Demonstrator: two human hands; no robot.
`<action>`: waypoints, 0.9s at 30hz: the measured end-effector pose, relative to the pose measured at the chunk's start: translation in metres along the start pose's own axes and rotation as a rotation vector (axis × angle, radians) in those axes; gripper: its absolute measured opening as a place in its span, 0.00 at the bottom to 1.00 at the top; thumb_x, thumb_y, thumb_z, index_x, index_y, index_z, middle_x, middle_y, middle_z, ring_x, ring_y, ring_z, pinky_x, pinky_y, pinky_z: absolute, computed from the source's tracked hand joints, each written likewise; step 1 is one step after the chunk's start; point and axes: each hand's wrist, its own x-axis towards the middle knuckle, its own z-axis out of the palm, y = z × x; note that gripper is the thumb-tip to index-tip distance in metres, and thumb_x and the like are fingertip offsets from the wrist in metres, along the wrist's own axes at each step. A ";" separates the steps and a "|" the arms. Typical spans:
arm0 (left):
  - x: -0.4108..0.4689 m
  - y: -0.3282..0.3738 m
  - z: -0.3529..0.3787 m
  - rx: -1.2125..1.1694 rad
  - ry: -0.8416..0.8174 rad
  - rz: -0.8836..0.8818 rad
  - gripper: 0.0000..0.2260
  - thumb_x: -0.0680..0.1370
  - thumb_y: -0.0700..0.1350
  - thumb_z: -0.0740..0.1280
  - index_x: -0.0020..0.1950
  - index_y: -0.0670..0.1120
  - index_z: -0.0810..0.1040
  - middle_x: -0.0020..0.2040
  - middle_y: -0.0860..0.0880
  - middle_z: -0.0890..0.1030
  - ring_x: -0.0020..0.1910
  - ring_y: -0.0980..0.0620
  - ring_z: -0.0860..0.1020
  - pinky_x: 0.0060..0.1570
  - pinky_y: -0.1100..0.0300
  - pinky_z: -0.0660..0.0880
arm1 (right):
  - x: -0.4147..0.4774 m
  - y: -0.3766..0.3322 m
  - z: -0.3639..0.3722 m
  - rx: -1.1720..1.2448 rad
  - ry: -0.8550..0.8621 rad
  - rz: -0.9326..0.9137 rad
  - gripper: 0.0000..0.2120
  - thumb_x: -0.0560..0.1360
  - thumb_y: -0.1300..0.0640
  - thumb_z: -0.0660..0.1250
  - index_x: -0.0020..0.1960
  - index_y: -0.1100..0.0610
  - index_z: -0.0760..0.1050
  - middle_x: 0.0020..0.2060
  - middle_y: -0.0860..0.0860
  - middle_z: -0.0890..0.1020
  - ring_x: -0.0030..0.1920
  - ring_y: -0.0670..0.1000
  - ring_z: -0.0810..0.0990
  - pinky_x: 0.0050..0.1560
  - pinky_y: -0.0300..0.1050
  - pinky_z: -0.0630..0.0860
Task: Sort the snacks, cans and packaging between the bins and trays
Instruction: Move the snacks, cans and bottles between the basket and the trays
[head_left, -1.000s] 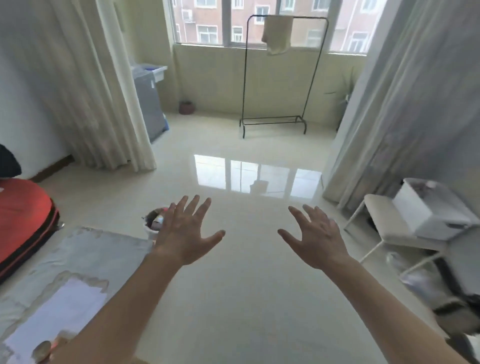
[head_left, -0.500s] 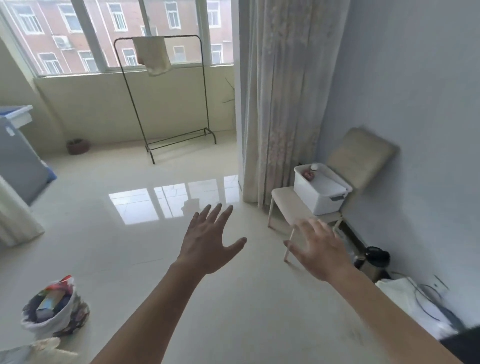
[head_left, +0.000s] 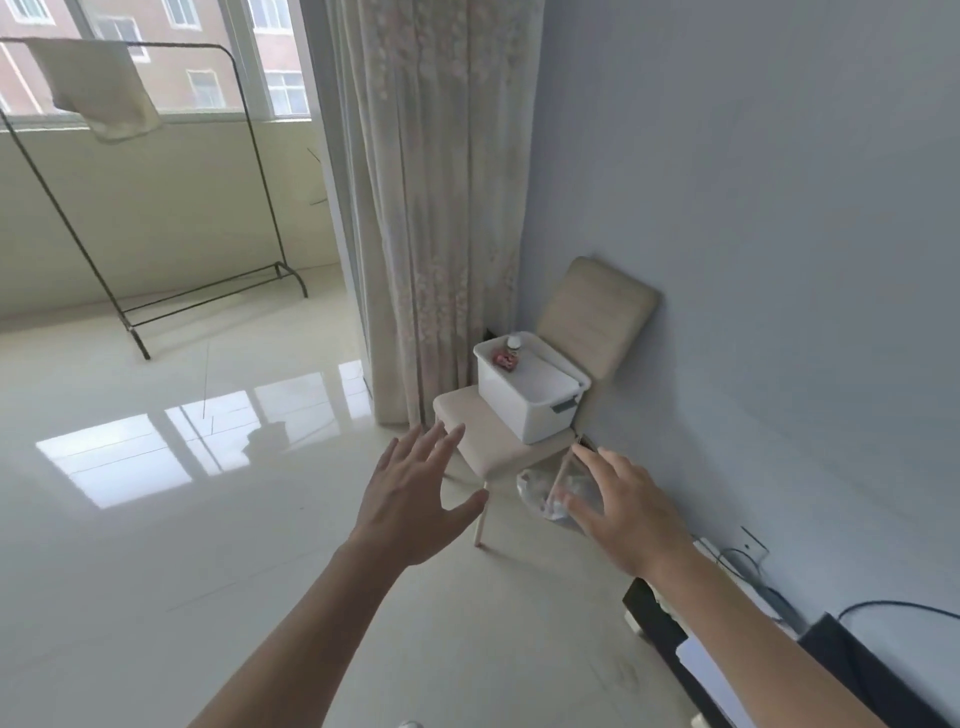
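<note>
Since half a second ago the view has swung further right, so the chair (head_left: 483, 442) and the white bin (head_left: 519, 410) on its seat have come from the right edge to just right of centre, and the sack of snacks once at lower left has left the frame. Both arms have stretched on toward the chair. Left hand (head_left: 415, 499) hangs in the air at centre frame, its fingers (head_left: 423, 457) straight and spread wide with the thumb out, holding nothing; the fingertips overlap the front edge of the seat in the picture. Right hand (head_left: 623, 512) hovers just right of it, fingers (head_left: 597, 460) spread and slightly bent, also holding nothing, and it covers part of a clear plastic bag (head_left: 537, 491) lying on the floor (head_left: 182, 545) under the chair; whether it touches the bag cannot be told. Inside the bin, at its far end, stand a small bottle with a pale cap (head_left: 514, 343) and a pink packet (head_left: 504, 359) just beside it. Behind the chair a pale curtain (head_left: 431, 182) hangs against the grey wall (head_left: 753, 208). At upper left a black clothes rack (head_left: 260, 171) stands by the window with a towel (head_left: 98, 91) draped over its bar. Cables (head_left: 748, 558) and a black object (head_left: 665, 623) lie along the wall at lower right.
</note>
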 end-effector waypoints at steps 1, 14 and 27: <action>0.013 -0.007 0.006 -0.008 0.000 0.003 0.40 0.74 0.73 0.53 0.82 0.58 0.55 0.82 0.53 0.59 0.82 0.51 0.52 0.81 0.50 0.50 | 0.011 0.002 0.004 0.004 -0.005 0.008 0.33 0.80 0.34 0.57 0.81 0.44 0.56 0.79 0.51 0.62 0.79 0.52 0.59 0.75 0.51 0.61; 0.222 -0.086 0.040 -0.165 -0.022 0.071 0.42 0.73 0.73 0.55 0.82 0.54 0.59 0.80 0.55 0.64 0.81 0.51 0.56 0.79 0.53 0.55 | 0.181 0.019 0.002 0.076 0.120 0.152 0.35 0.78 0.31 0.53 0.81 0.43 0.56 0.78 0.48 0.64 0.78 0.49 0.60 0.76 0.48 0.62; 0.358 -0.091 0.108 -0.154 -0.084 0.044 0.39 0.75 0.69 0.62 0.82 0.53 0.60 0.78 0.56 0.67 0.79 0.51 0.62 0.76 0.49 0.65 | 0.310 0.088 0.036 0.286 0.117 0.116 0.34 0.77 0.30 0.55 0.80 0.41 0.56 0.77 0.44 0.64 0.77 0.45 0.62 0.76 0.49 0.64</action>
